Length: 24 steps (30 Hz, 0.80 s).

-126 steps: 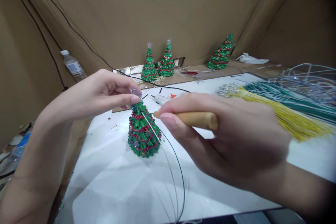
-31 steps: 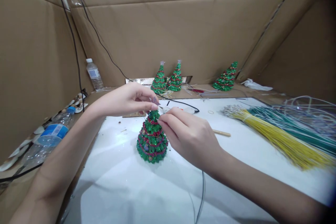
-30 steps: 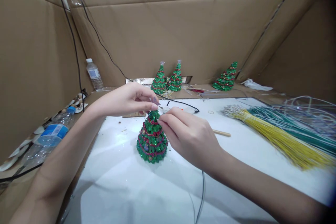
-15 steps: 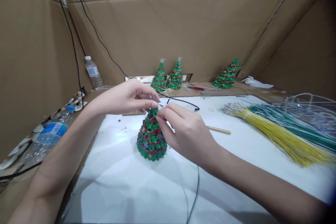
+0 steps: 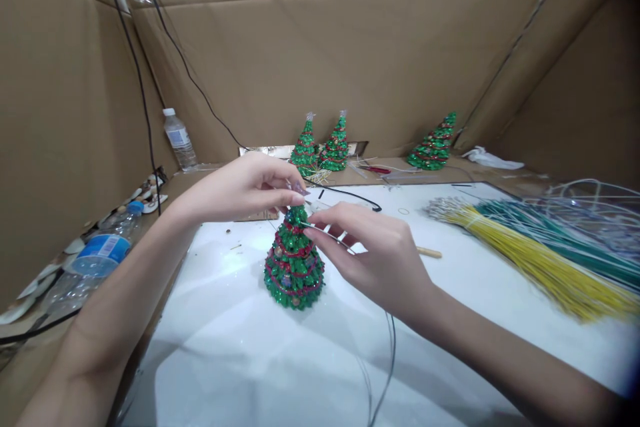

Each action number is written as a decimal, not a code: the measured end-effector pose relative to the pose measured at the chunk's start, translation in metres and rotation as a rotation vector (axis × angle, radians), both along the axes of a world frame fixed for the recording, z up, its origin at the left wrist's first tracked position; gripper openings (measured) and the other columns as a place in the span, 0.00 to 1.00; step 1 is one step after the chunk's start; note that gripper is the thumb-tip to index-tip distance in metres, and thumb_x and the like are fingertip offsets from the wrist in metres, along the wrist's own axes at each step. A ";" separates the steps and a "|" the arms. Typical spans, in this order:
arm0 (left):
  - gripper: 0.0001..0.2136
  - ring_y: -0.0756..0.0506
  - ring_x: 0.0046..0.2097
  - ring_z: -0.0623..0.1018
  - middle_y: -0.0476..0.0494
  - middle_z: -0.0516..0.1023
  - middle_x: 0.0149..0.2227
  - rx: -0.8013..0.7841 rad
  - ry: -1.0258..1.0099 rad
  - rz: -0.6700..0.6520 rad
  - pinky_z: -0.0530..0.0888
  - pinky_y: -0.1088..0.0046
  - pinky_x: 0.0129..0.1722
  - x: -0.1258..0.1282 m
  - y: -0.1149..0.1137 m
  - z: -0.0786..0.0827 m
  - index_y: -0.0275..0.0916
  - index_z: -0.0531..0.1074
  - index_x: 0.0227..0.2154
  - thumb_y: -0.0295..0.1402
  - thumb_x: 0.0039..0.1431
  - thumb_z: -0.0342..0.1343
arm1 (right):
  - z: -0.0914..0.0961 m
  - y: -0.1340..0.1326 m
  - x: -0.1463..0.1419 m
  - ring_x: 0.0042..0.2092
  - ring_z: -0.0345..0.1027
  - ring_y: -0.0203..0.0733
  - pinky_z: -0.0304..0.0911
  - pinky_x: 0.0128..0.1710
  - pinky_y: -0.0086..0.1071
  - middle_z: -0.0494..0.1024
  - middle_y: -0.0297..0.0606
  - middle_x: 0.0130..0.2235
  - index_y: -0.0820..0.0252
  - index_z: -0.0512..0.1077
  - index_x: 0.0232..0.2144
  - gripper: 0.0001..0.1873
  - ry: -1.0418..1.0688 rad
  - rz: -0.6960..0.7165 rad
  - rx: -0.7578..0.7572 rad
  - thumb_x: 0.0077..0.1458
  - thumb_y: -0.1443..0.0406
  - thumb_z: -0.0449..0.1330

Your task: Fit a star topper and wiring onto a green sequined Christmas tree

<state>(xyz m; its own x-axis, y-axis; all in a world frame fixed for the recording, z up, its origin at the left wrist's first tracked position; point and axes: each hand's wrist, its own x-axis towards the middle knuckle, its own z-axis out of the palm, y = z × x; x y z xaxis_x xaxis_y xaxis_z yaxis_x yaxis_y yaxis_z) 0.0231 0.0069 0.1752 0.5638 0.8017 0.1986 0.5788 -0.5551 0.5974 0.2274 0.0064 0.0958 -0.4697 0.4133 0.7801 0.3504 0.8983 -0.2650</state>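
A small green sequined tree with red trim (image 5: 294,265) stands on the white table (image 5: 240,353). My left hand (image 5: 240,185) pinches the very top of the tree, fingers closed. My right hand (image 5: 373,255) is just right of the tree, with thumb and forefinger pinched on a thin wire (image 5: 330,237) that leads to the treetop. More thin wires (image 5: 387,360) trail from that hand down toward the front edge.
A wooden-handled tool (image 5: 430,253) lies behind my right hand. Bundles of yellow strands (image 5: 530,259) and green strands (image 5: 560,240) lie at the right. Three finished trees (image 5: 320,147) and a water bottle (image 5: 176,139) stand at the back. Another bottle (image 5: 95,257) lies at the left. Cardboard walls surround the table.
The wooden tool left my right hand and now lies on the table. My right hand took up the thin wire and has drawn back slightly right of the treetop.
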 end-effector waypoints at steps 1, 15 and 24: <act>0.08 0.52 0.30 0.75 0.46 0.76 0.30 -0.004 -0.006 0.004 0.70 0.81 0.26 0.000 0.000 0.000 0.34 0.76 0.35 0.33 0.60 0.55 | 0.001 0.000 0.000 0.31 0.69 0.34 0.66 0.29 0.28 0.78 0.35 0.30 0.60 0.72 0.33 0.03 0.020 0.004 -0.037 0.58 0.70 0.58; 0.11 0.49 0.34 0.76 0.43 0.78 0.33 -0.046 -0.016 0.015 0.73 0.76 0.30 -0.001 0.003 -0.004 0.32 0.74 0.37 0.36 0.57 0.58 | 0.004 0.005 0.006 0.27 0.73 0.35 0.69 0.21 0.25 0.77 0.34 0.27 0.61 0.74 0.32 0.04 0.314 0.361 -1.088 0.52 0.67 0.61; 0.12 0.46 0.36 0.81 0.42 0.80 0.38 -0.106 0.028 -0.004 0.78 0.72 0.36 -0.005 0.002 -0.003 0.33 0.74 0.40 0.32 0.53 0.60 | -0.012 0.010 0.001 0.32 0.71 0.34 0.69 0.24 0.24 0.77 0.37 0.33 0.62 0.76 0.33 0.06 0.241 0.311 -0.659 0.48 0.68 0.67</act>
<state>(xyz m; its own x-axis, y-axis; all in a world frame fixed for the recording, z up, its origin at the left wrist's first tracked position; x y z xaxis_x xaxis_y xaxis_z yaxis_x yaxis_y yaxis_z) 0.0177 0.0092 0.1723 0.5710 0.8151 0.0973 0.5940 -0.4921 0.6365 0.2288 0.0164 0.0838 -0.4889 0.7051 0.5137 -0.0284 0.5756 -0.8172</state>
